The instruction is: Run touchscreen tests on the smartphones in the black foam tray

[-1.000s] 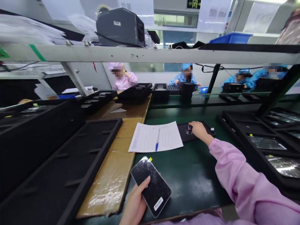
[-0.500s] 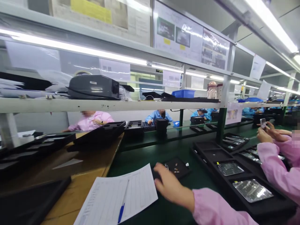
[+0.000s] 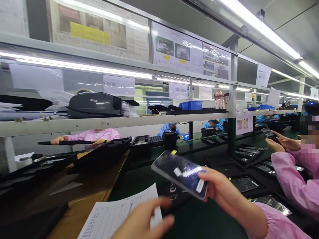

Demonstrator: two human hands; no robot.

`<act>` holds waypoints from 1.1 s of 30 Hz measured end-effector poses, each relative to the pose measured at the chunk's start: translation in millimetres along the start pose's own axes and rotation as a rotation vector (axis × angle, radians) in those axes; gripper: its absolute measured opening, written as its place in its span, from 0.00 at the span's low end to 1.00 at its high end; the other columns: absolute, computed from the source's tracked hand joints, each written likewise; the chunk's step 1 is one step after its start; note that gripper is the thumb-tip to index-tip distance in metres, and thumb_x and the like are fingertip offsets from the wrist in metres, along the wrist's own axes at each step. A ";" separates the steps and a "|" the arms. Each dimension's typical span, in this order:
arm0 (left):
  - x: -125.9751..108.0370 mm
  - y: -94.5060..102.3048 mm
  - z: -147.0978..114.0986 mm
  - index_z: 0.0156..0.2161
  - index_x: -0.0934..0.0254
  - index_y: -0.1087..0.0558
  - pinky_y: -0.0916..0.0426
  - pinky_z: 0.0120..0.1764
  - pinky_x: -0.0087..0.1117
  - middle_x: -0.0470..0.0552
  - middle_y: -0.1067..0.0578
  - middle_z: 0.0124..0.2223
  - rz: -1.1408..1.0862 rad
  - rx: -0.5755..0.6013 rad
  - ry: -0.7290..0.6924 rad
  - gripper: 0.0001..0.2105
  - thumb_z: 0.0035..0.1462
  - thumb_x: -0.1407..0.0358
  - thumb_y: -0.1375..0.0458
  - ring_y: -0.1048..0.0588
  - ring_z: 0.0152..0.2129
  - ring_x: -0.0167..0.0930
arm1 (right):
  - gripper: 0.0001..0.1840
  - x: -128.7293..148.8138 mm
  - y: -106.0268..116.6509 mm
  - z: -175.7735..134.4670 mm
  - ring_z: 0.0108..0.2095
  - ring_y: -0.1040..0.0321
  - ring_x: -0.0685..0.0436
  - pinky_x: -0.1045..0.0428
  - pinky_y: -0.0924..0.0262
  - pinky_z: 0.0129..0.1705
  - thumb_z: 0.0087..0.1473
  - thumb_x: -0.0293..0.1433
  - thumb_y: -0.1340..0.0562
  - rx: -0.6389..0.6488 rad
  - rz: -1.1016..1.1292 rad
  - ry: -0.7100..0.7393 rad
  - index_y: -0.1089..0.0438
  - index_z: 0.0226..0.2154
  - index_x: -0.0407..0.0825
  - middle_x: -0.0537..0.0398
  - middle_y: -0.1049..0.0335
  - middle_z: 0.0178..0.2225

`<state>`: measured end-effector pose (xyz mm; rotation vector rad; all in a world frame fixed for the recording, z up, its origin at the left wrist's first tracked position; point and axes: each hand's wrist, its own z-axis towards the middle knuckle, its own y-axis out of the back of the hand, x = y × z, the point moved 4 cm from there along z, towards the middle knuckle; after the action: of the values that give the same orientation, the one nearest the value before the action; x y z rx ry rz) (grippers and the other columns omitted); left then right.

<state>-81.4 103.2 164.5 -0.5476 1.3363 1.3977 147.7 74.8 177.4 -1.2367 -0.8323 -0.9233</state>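
Observation:
My right hand holds a dark phone-shaped panel by its right end, lifted over the green bench and tilted. The panel has a small yellow tab on its far corner and white stickers on its face. My left hand is low in the view and blurred, fingers apart, holding nothing, just above a printed sheet. A small black pad with a little metal piece on it lies under the panel.
Black trays with shiny panels run along the right. More black trays sit left beside a brown board. A shelf above carries a grey device. A co-worker's hands hold a phone at right; other people sit opposite.
The panel went from my left hand to my right, which left the black pad and now holds the panel raised. My left hand is free. The view has tilted up.

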 end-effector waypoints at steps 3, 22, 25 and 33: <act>-92.5 5.5 92.0 0.43 0.59 0.19 0.30 0.54 0.50 0.59 0.19 0.47 0.543 -0.205 -0.463 0.11 0.53 0.62 0.33 0.22 0.47 0.51 | 0.19 39.9 38.3 -19.1 0.22 0.36 0.50 0.57 0.39 0.19 0.41 0.39 0.25 -0.226 0.067 0.195 0.25 0.35 0.49 0.58 0.30 0.26; -199.1 -42.2 385.6 0.54 0.76 0.27 0.36 0.52 0.46 0.74 0.24 0.51 1.190 -0.295 -0.438 0.38 0.63 0.39 0.56 0.28 0.52 0.57 | 0.12 95.6 165.2 -1.4 0.26 0.32 0.49 0.58 0.34 0.22 0.46 0.35 0.26 -0.524 0.008 0.501 0.24 0.32 0.49 0.57 0.26 0.30; -200.1 -52.8 391.6 0.51 0.75 0.25 0.34 0.50 0.45 0.73 0.24 0.50 1.216 -0.247 -0.416 0.40 0.59 0.36 0.53 0.27 0.50 0.56 | 0.10 113.9 166.0 25.7 0.25 0.31 0.49 0.59 0.35 0.19 0.44 0.33 0.26 -0.523 0.009 0.562 0.25 0.30 0.47 0.56 0.26 0.28; -200.7 -27.1 393.8 0.54 0.66 0.24 0.33 0.51 0.40 0.64 0.23 0.54 1.235 -0.113 -0.385 0.38 0.55 0.34 0.48 0.26 0.51 0.50 | 0.07 185.3 140.5 117.5 0.21 0.30 0.51 0.59 0.39 0.17 0.57 0.24 0.37 -0.547 -0.231 0.609 0.32 0.28 0.46 0.56 0.27 0.24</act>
<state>137.5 379.7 432.4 0.6126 1.2801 2.3949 348.0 180.3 306.3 -1.2162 -0.2339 -1.6854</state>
